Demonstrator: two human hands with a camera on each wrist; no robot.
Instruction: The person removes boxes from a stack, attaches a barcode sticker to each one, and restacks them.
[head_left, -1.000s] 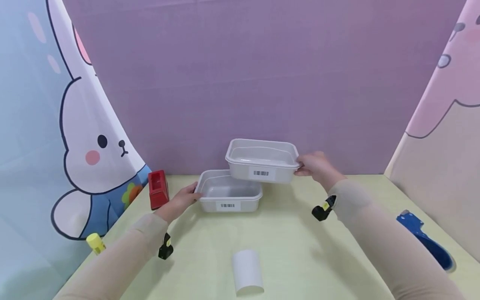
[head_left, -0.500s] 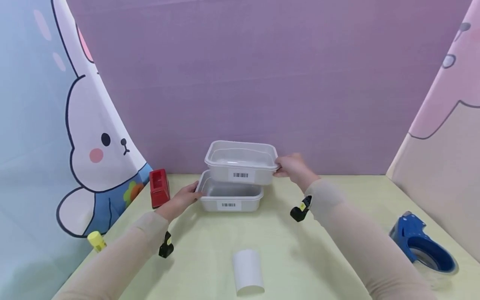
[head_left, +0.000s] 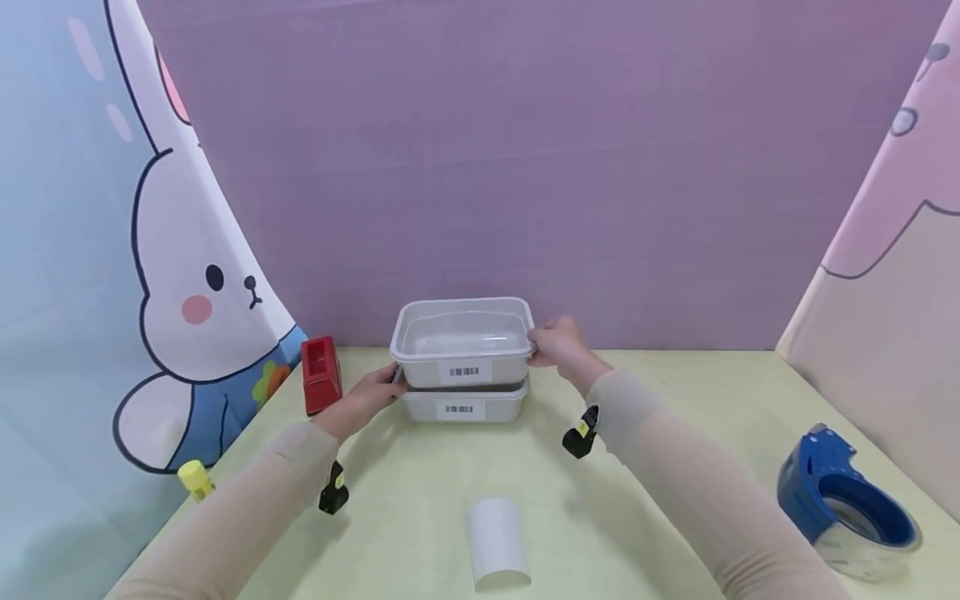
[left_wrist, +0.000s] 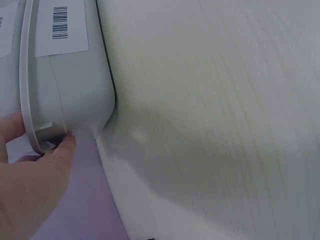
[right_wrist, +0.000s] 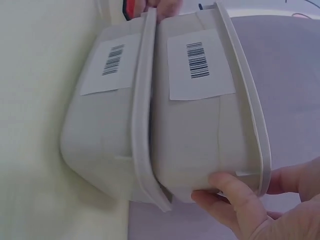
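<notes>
Two light grey plastic bins, each with a barcode label on its front, stand one above the other at the back of the table. My right hand (head_left: 561, 348) pinches the right rim of the upper bin (head_left: 431, 371), thumb over the rim and fingers under it. Just beneath it is the lower bin (head_left: 420, 407), resting on the table, its inside mostly hidden. My left hand (head_left: 369, 400) grips the left rim of that lower bin. In the right wrist view, the base of the upper bin (right_wrist: 195, 130) sits right at the rim of the lower bin (right_wrist: 107, 130).
A red block-shaped holder (head_left: 320, 375) lies at the left. A yellow cylindrical object (head_left: 196, 479) shows beside the left sleeve. A curved white sheet (head_left: 498, 543) lies at the front. At the right is a blue tape dispenser (head_left: 817, 475) with clear tape. A purple cloth backs the table.
The right hand has moved the upper bin left and down, from off to the right to directly over the lower bin. The left hand has stayed on the lower bin.
</notes>
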